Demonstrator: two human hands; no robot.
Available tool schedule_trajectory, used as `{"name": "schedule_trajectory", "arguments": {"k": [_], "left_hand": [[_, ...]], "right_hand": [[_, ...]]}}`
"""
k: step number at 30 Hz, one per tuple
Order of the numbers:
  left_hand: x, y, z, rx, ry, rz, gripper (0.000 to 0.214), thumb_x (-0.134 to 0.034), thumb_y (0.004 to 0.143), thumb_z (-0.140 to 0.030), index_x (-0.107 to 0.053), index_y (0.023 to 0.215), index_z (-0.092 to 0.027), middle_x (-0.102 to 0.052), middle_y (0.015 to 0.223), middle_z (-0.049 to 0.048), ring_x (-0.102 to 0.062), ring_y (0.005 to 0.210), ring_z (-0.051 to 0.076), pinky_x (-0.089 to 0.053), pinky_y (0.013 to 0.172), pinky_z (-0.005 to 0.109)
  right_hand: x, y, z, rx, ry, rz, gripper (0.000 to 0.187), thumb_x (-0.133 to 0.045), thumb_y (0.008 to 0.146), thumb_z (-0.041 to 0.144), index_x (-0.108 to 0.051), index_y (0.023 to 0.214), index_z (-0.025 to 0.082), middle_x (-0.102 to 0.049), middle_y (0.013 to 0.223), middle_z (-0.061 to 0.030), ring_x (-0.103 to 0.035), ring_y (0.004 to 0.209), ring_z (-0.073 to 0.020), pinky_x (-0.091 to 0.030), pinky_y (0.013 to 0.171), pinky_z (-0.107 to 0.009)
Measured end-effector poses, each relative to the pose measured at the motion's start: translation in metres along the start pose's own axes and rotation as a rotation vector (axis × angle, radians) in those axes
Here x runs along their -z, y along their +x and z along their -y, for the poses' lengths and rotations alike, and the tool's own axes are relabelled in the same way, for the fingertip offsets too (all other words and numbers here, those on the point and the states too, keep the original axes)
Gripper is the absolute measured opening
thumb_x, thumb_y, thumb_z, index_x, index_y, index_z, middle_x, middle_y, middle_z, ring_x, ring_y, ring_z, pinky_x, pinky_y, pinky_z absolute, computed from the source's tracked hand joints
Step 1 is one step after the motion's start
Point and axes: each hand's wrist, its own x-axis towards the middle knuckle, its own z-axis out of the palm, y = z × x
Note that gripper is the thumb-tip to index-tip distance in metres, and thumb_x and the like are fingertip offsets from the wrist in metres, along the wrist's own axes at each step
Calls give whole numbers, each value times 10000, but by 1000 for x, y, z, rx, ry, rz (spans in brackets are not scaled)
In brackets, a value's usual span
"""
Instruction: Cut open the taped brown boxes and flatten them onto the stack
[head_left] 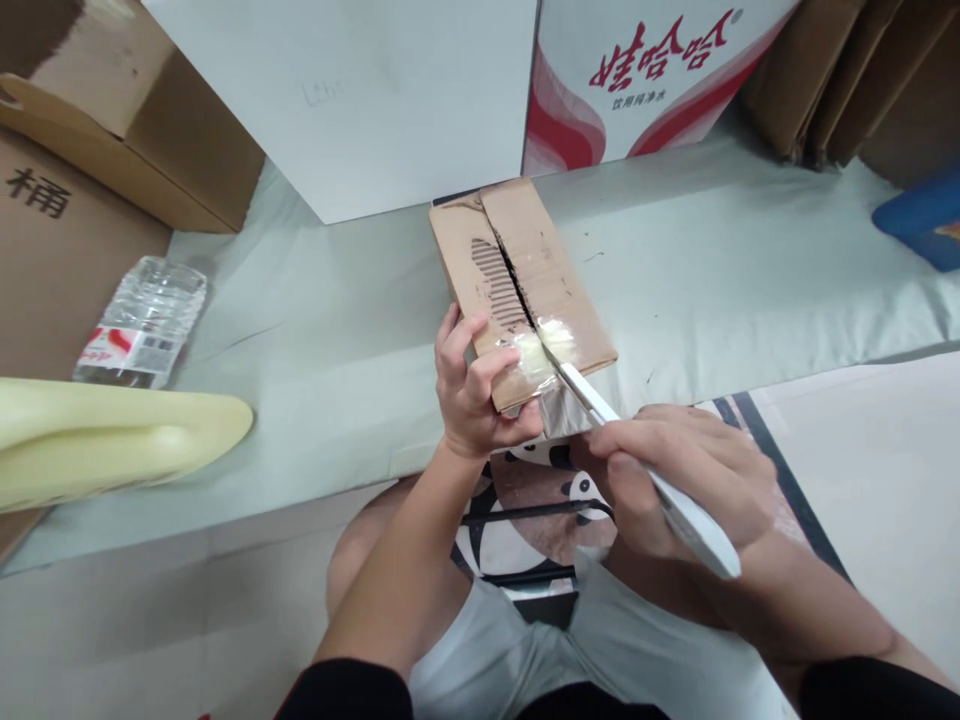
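Note:
A small brown cardboard box (559, 270) lies on the pale green sheet (345, 340) in front of me, its taped top seam split open along most of its length. My left hand (469, 385) grips the box's near left corner, fingers curled round the edge. My right hand (690, 480) is closed round a white utility knife (600, 405). The knife's tip rests in the clear tape at the near end of the seam.
A white carton (352, 100) and a red-and-white carton (637, 70) with Chinese print stand behind the box. Brown cardboard boxes (127, 110) sit at the left, with a plastic water bottle (142, 325) and a cream plastic object (112, 435). A blue item (922, 220) lies far right.

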Motion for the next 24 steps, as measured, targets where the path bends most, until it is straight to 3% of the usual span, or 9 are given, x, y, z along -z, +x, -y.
{"name": "schedule_trajectory", "arguments": {"k": [3, 8, 14, 19, 24], "left_hand": [[0, 0, 1, 14, 5, 5, 410, -457, 923, -589, -507, 1184, -277, -528, 1340, 120, -594, 1247, 318, -527, 1059, 569], [1, -3, 5, 41, 5, 16, 487, -487, 897, -712, -526, 1163, -306, -543, 1354, 103, -601, 1266, 320, -559, 1003, 556], [1, -7, 8, 66, 6, 32, 609, -502, 828, -834, -540, 1113, -298, -563, 1342, 103, -629, 1223, 330, -545, 1014, 574], [1, -6, 9, 79, -28, 64, 563, -527, 849, -779, -540, 1152, -304, -558, 1360, 106, -609, 1250, 347, -495, 1071, 591], [1, -4, 9, 14, -81, 16, 453, -536, 894, -631, -541, 1197, -295, -537, 1385, 118, -614, 1244, 339, -497, 1069, 577]], "right_hand": [[6, 0, 1, 11, 18, 6, 160, -547, 891, 75, -643, 854, 197, -664, 606, 46, -588, 486, -91, -477, 520, -231], [16, 2, 9, -45, 24, 194, 155, -546, 884, 65, -627, 868, 196, -623, 600, 31, -586, 523, -107, -495, 554, -248], [19, 0, 9, 3, 48, 189, 166, -541, 854, 45, -613, 867, 193, -597, 588, 27, -532, 504, -108, -472, 534, -255], [20, -2, 7, 36, 51, 211, 158, -548, 849, 47, -610, 864, 191, -592, 599, 22, -528, 502, -111, -464, 520, -261], [21, -4, 8, 59, 37, 152, 157, -546, 858, 62, -604, 851, 207, -535, 556, 38, -466, 458, -105, -398, 466, -263]]}}
